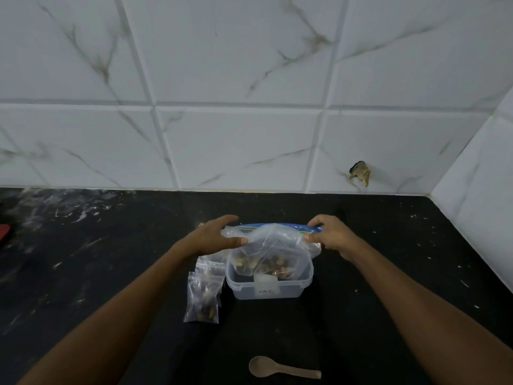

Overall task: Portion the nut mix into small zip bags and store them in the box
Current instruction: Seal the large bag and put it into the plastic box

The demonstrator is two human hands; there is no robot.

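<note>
Pinching the large clear blue-zip bag of nut mix [270,245] by both top corners, your left hand [213,234] and right hand [331,234] hang it over the clear plastic box [268,287] mid-counter, probably so spills land inside, filled small zip bags [204,295] just left.

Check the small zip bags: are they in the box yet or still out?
Still out. The small zip bags lie on the black counter left of the clear box; the large nut bag hangs into it.
</note>
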